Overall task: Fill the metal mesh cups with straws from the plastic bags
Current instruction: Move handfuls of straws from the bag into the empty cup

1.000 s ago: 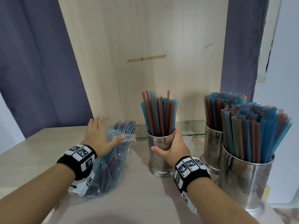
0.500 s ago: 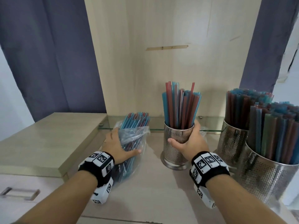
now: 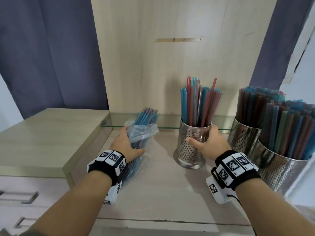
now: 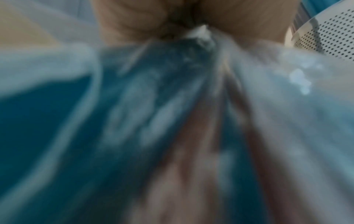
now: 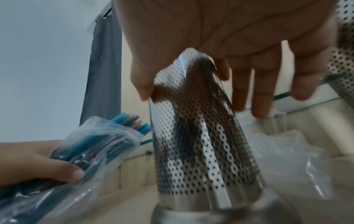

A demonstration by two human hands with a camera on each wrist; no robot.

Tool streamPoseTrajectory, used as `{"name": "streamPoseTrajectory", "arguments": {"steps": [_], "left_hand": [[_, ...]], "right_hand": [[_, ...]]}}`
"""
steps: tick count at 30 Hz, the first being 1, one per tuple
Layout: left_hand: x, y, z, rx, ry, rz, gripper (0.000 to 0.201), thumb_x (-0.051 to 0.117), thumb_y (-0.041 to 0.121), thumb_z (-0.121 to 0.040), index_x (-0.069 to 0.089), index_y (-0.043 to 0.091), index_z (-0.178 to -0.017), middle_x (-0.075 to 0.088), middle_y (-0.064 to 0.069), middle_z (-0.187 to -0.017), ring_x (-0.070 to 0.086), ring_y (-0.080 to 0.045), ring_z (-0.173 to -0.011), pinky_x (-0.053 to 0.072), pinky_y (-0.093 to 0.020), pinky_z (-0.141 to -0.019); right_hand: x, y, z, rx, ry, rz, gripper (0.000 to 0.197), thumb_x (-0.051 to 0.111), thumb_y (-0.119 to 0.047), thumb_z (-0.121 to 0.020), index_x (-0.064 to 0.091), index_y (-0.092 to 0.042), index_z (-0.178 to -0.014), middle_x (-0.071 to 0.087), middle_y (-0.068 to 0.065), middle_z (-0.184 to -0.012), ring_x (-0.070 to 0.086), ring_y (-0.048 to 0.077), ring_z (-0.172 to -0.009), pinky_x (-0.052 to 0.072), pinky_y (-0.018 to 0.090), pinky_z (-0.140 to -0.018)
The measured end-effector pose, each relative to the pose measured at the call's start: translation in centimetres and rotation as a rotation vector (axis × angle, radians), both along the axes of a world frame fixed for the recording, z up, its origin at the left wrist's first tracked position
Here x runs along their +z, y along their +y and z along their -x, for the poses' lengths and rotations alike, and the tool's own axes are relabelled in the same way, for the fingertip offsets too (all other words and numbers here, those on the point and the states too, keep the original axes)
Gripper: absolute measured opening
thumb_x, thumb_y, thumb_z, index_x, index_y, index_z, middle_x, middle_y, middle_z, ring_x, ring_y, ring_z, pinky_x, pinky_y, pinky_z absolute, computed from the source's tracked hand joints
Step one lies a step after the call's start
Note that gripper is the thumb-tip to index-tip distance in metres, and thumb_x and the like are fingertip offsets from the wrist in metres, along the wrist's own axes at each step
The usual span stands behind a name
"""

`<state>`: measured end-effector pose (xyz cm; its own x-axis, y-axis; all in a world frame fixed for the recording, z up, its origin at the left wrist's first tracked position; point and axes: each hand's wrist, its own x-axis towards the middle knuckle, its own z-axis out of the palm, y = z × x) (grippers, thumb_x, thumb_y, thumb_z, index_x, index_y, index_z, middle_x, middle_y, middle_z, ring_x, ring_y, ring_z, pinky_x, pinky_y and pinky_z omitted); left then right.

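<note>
A clear plastic bag (image 3: 144,133) of blue and red straws lies on the wooden counter, its open end pointing away from me. My left hand (image 3: 127,143) grips it round the middle, thumb on the near side (image 5: 72,174). The left wrist view shows only the blurred bag (image 4: 153,106) close up. To the right stands a metal mesh cup (image 3: 192,142), partly filled with upright straws (image 3: 199,103). My right hand (image 3: 209,143) holds the cup near its rim, thumb in front and fingers (image 5: 262,91) behind it.
Two more mesh cups (image 3: 243,137) (image 3: 279,171) packed with straws stand close on the right. A crumpled empty plastic bag (image 5: 287,159) lies behind the held cup. A glass ledge (image 3: 170,124) runs along the back panel. A raised cabinet top (image 3: 51,133) sits to the left.
My left hand went from lying flat on the bag to gripping it. The right hand stayed on the cup. The head view swung left and down.
</note>
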<state>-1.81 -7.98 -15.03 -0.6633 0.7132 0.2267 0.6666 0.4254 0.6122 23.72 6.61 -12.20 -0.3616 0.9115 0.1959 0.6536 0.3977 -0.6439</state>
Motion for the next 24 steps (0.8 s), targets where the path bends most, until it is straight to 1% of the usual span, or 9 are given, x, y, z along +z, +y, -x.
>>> {"name": "streamPoseTrajectory", "arguments": {"steps": [4, 7, 8, 10, 13, 16, 18, 21, 24], "left_hand": [[0.2, 0.2, -0.2, 0.038, -0.032, -0.089, 0.104, 0.086, 0.026, -0.066, 0.022, 0.015, -0.148, 0.057, -0.009, -0.129, 0.058, -0.03, -0.112, 0.047, -0.034, -0.091], [0.7, -0.1, -0.5, 0.063, -0.082, -0.241, 0.101, 0.082, 0.021, -0.071, 0.019, 0.021, -0.15, 0.059, -0.014, -0.129, 0.061, -0.033, -0.108, 0.049, -0.034, -0.087], [0.8, -0.3, -0.7, 0.065, -0.095, -0.286, 0.1, 0.081, 0.019, -0.072, 0.018, 0.023, -0.15, 0.059, -0.014, -0.128, 0.062, -0.033, -0.107, 0.049, -0.034, -0.087], [1.2, -0.6, -1.3, 0.057, -0.115, -0.364, 0.098, 0.08, 0.019, -0.074, 0.019, 0.024, -0.15, 0.06, -0.012, -0.126, 0.062, -0.031, -0.105, 0.047, -0.031, -0.084], [1.7, -1.0, -2.3, -0.02, -0.098, -0.491, 0.095, 0.084, 0.022, -0.072, 0.025, 0.023, -0.147, 0.059, -0.006, -0.12, 0.061, -0.019, -0.096, 0.043, -0.023, -0.078], [1.8, -1.2, -2.4, -0.102, -0.102, -0.604, 0.093, 0.084, 0.021, -0.071, 0.027, 0.024, -0.143, 0.057, 0.002, -0.114, 0.062, -0.009, -0.092, 0.046, -0.017, -0.076], [1.5, -1.2, -2.0, -0.149, -0.127, -0.639, 0.097, 0.086, 0.023, -0.068, 0.024, 0.029, -0.143, 0.056, 0.006, -0.117, 0.061, -0.002, -0.099, 0.048, -0.012, -0.082], [0.8, -1.4, -1.3, -0.178, -0.084, -0.565, 0.111, 0.088, 0.044, -0.061, 0.016, 0.036, -0.145, 0.048, 0.0, -0.138, 0.054, -0.011, -0.121, 0.046, -0.028, -0.101], [0.6, -1.2, -1.4, -0.123, 0.021, -0.378, 0.124, 0.078, 0.061, -0.064, -0.001, 0.025, -0.153, 0.029, -0.01, -0.153, 0.043, -0.024, -0.133, 0.041, -0.04, -0.107]], "right_hand": [[2.2, -3.4, -1.2, -0.073, -0.505, -0.025, 0.053, 0.058, -0.068, -0.081, 0.059, -0.016, -0.088, 0.063, 0.0, -0.092, 0.062, 0.021, -0.085, 0.055, 0.035, -0.083], [4.1, -6.9, -0.2, 0.032, -0.462, -0.144, 0.048, 0.052, -0.058, -0.088, 0.053, -0.015, -0.067, 0.059, 0.0, -0.071, 0.06, 0.02, -0.071, 0.048, 0.029, -0.063], [4.6, -7.6, 0.8, 0.121, -0.403, -0.129, 0.045, 0.053, -0.057, -0.088, 0.057, -0.015, -0.071, 0.061, -0.001, -0.072, 0.061, 0.019, -0.073, 0.046, 0.029, -0.062], [4.5, -8.2, 3.6, 0.282, -0.218, 0.012, 0.049, 0.059, -0.061, -0.086, 0.062, -0.017, -0.108, 0.067, -0.003, -0.103, 0.063, 0.018, -0.098, 0.049, 0.031, -0.082], [3.6, -7.4, 8.6, 0.353, 0.159, 0.336, 0.097, 0.07, -0.067, -0.074, 0.032, -0.014, -0.146, 0.052, 0.0, -0.139, 0.052, 0.016, -0.121, 0.042, 0.034, -0.104], [2.3, -5.7, 12.6, 0.422, 0.537, 0.452, 0.115, 0.085, -0.064, -0.058, 0.03, -0.01, -0.143, 0.058, 0.007, -0.135, 0.057, 0.019, -0.121, 0.045, 0.043, -0.106], [2.2, -5.1, 13.6, 0.508, 0.654, 0.491, 0.102, 0.092, -0.047, -0.057, 0.034, -0.012, -0.134, 0.063, 0.012, -0.126, 0.064, 0.024, -0.115, 0.052, 0.046, -0.1], [2.8, -5.4, 14.2, 0.596, 0.667, 0.515, 0.086, 0.09, -0.032, -0.067, 0.038, -0.01, -0.132, 0.065, 0.015, -0.123, 0.068, 0.026, -0.108, 0.057, 0.048, -0.091], [2.9, -4.8, 14.5, 0.519, 0.642, 0.459, 0.075, 0.078, -0.024, -0.083, 0.029, -0.009, -0.137, 0.061, 0.014, -0.124, 0.067, 0.026, -0.107, 0.058, 0.041, -0.089]]}}
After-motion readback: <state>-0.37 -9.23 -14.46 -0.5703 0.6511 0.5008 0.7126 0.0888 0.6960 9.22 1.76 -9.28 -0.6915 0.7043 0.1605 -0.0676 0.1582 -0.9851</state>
